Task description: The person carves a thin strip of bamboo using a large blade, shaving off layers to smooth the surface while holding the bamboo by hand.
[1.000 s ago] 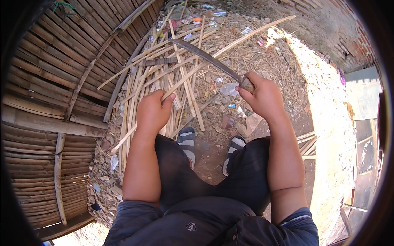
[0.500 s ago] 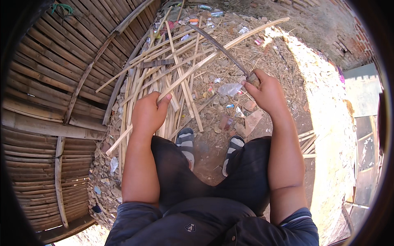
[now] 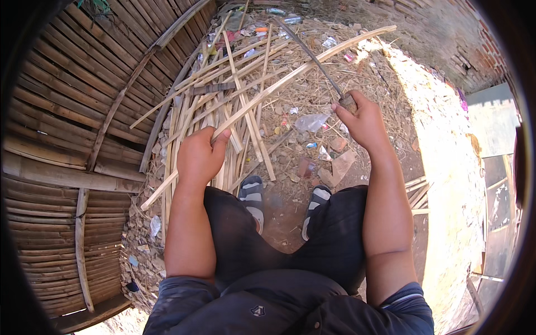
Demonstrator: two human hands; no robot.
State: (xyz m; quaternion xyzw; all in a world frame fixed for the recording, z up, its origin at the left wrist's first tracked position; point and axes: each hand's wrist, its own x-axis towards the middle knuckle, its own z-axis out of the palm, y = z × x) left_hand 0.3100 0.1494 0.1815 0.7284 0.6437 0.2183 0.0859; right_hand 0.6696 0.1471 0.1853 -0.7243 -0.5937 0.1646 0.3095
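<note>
1. Left hand (image 3: 201, 157) is clasping wood strip (image 3: 282, 85), fingers closed, strip slanting over stick pile (image 3: 240, 82)
2. Right hand (image 3: 362, 119) is gripping knife (image 3: 324, 71) by handle (image 3: 348, 102), fingers curled
3. Strip's looking light, springy, maybe splintery; broad faces suiting grip

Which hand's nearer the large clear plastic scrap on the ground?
Right: the right hand is just right of the scrap; the left hand is farther off, to its left.

Outdr yard: 1 bamboo-slat wall (image 3: 72, 111), 1 brick wall (image 3: 435, 50), littered dirt grnd (image 3: 397, 125).
</note>
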